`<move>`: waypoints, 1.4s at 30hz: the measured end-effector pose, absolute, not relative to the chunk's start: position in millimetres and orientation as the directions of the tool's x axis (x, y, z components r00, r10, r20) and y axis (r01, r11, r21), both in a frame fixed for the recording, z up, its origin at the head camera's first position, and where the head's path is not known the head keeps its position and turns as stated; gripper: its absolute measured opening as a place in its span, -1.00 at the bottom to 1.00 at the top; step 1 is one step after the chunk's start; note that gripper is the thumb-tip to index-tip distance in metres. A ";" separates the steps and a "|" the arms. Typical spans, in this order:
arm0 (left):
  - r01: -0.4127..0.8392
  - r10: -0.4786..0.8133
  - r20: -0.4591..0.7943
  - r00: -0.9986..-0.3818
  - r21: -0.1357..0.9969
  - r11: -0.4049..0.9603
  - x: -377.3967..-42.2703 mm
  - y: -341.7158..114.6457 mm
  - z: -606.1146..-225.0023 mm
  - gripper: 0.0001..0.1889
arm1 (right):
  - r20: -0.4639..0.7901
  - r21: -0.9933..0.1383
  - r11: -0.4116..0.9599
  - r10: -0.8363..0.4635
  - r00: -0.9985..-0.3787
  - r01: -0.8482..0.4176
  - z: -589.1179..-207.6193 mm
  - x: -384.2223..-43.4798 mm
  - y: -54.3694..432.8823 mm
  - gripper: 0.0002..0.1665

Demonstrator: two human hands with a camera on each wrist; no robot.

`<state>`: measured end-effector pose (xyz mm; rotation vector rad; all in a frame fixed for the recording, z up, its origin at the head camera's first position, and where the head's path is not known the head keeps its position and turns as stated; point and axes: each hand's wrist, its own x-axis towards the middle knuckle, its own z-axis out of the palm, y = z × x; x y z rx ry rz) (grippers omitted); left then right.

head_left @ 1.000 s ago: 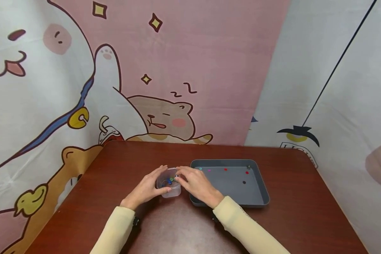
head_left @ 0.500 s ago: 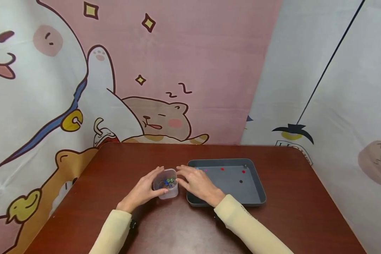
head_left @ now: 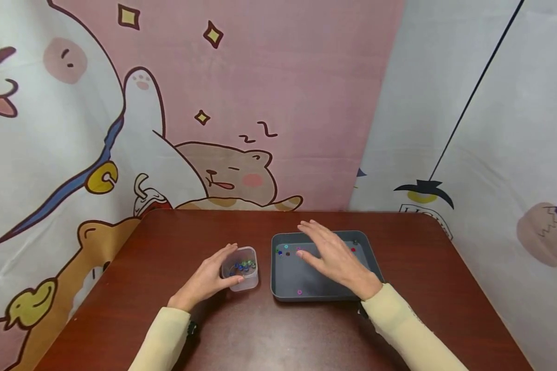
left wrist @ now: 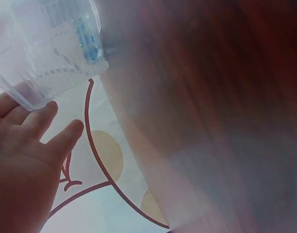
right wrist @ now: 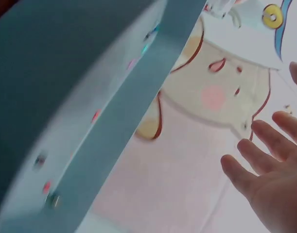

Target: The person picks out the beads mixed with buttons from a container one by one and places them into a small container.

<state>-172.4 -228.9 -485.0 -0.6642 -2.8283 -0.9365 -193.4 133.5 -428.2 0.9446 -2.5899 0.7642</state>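
My left hand (head_left: 204,281) holds a small clear plastic container (head_left: 248,283) on the table, thumb along its near side and fingers at its far left. Several blue and green beads (head_left: 245,265) lie inside. Over the grey tray (head_left: 290,275) hovers my right hand (head_left: 339,257), fingers extended, nothing visible between thumb and fingers. Scattered in the tray are tiny beads, among them a pink ring-shaped one (head_left: 299,292) near the front, a blue one (head_left: 280,252) at the left and a red one (head_left: 353,250) at the right. The right hand hides part of the tray.
The tray stands just right of the container on a reddish-brown table (head_left: 241,330), its raised rim all round. Behind the table hangs a cartoon-printed cloth (head_left: 306,103), which also runs along both sides.
My right hand has left the container's right edge and moved right, over the tray. The left hand stays at the container. The view has shifted slightly, and beads at the tray's left show now.
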 end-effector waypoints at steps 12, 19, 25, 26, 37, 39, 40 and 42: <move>0.431 0.369 0.226 -0.901 0.547 0.718 -171.8 -230.6 -487.6 -0.07 | 0.428 -0.216 0.754 -0.498 -0.755 -0.620 -448.6 -218.1 222.5 -0.21; 0.429 0.373 0.217 -0.902 0.546 0.720 -171.1 -230.3 -486.7 -0.08 | 0.381 -0.198 0.784 -0.492 -0.783 -0.589 -467.6 -227.7 248.1 -0.31; 0.438 0.379 0.224 -0.898 0.541 0.718 -172.3 -230.4 -487.1 -0.07 | 0.325 -0.221 0.802 -0.476 -0.818 -0.554 -476.4 -234.8 257.7 -0.40; 0.437 0.378 0.223 -0.899 0.542 0.718 -172.3 -230.5 -487.4 -0.07 | 0.313 -0.227 0.806 -0.471 -0.825 -0.547 -477.7 -235.8 258.8 -0.41; 0.423 0.369 0.214 -0.904 0.556 0.716 -171.2 -230.6 -488.3 -0.07 | 0.250 -0.245 0.827 -0.449 -0.858 -0.505 -481.7 -242.8 261.5 -0.57; 0.423 0.367 0.215 -0.905 0.561 0.711 -171.7 -230.3 -487.2 -0.07 | 0.246 -0.247 0.833 -0.440 -0.863 -0.495 -481.1 -244.3 261.1 -0.61; 0.422 0.367 0.215 -0.905 0.566 0.708 -171.8 -230.2 -486.9 -0.07 | 0.242 -0.247 0.836 -0.437 -0.866 -0.490 -480.9 -245.2 260.8 -0.62; 0.418 0.367 0.209 -0.906 0.567 0.710 -171.5 -229.9 -487.1 -0.06 | 0.233 -0.242 0.841 -0.434 -0.870 -0.484 -480.8 -246.2 260.2 -0.65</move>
